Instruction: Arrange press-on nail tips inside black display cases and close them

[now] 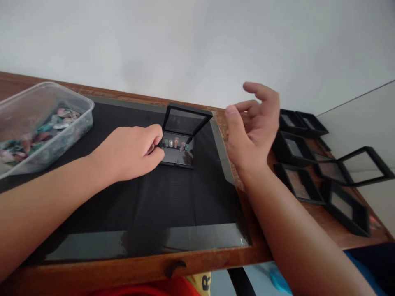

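On the black mat stands a small black hinged case [178,159], its framed clear lid [187,119] tilted up. A short row of press-on nails [176,142], green, white and pinkish, lies inside the case. My left hand [132,150] is at the case's left side, fingers curled and the thumb and forefinger closed at its edge. The fingertips are partly hidden. My right hand [254,127] is raised right of the case, palm turned inward, fingers loosely bent and apart, holding nothing.
At left, a clear plastic tub [46,162] holds many coloured nail pieces [46,133]. Several black framed cases [296,148] stand at right, one with its lid up [364,164]. The black mat [148,201] is taped to the wooden table [216,259]. A pale wall [185,49] rises behind.
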Motion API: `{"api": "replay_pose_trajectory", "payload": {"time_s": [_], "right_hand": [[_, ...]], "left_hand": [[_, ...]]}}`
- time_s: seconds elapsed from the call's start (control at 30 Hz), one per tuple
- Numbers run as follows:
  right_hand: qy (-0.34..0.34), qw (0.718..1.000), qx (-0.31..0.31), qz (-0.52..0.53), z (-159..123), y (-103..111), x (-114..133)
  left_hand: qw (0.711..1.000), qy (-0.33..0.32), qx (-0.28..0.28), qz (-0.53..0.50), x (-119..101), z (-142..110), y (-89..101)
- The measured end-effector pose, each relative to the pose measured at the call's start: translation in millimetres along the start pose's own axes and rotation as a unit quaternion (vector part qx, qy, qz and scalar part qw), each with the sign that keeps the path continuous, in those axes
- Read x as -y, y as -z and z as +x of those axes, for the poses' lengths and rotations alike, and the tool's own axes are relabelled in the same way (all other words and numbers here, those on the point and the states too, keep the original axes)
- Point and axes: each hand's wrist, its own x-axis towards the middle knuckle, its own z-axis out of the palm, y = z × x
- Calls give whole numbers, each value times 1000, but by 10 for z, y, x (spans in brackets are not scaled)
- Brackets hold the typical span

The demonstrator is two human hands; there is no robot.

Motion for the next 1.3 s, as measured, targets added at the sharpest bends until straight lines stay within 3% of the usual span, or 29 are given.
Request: {"api": "replay_pose_trajectory", "payload": {"time_s": [0.2, 0.47, 0.57, 0.67, 0.77, 0.9, 1.07, 1.3], "right_hand": [[-79, 991, 102, 40, -90, -89, -154], [-143, 961, 201, 126, -16, -27, -46], [-165, 925, 296, 171, 37, 49, 19], [-194, 868, 430, 157, 44, 101, 67], [-198, 841, 490, 116, 26, 120, 92], [-182, 849, 486, 102, 29, 132, 120], [-161, 866, 460, 109, 71, 157, 176], [-167, 921, 331, 122, 80, 132, 183]], "left_hand": [[999, 10, 51, -10, 59, 29, -16], [994, -37, 82, -58, 199, 43, -22], [994, -21, 75, -74, 219, 48, -70], [994, -3, 62, -85, 223, 56, -106], [993, -1, 66, -94, 234, 66, -108], [991, -9, 91, -98, 257, 70, -98], [995, -3, 62, -83, 248, 50, -123], [994, -2, 71, -78, 225, 74, -134]]}}
